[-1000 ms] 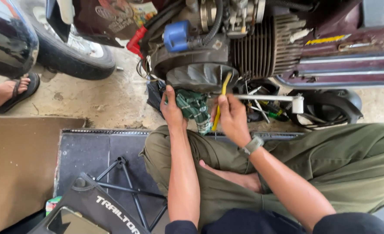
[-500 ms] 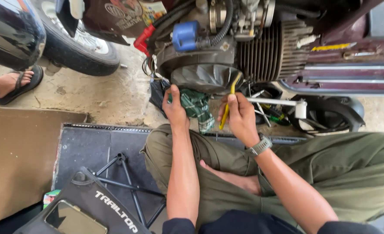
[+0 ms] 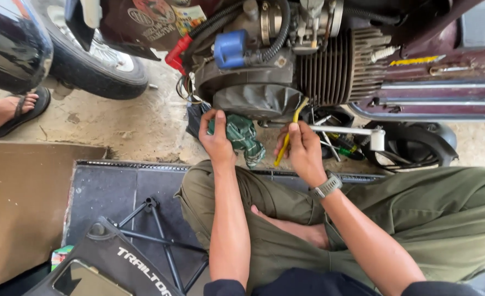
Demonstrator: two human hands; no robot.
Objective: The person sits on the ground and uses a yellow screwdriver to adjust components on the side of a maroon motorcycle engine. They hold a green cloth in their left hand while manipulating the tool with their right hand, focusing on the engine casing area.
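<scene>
Head view: left hand (image 3: 216, 140) now presses a crumpled green cloth (image 3: 241, 137) just right of its fingers, while right hand (image 3: 303, 151) stays pinching a thin yellow hose (image 3: 287, 140) under the engine cover (image 3: 256, 101).

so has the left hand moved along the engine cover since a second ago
No, not clearly. The left hand holds the green rag just under the dark engine cover, left of the yellow tube, as before; the shift looks like camera motion.
</scene>
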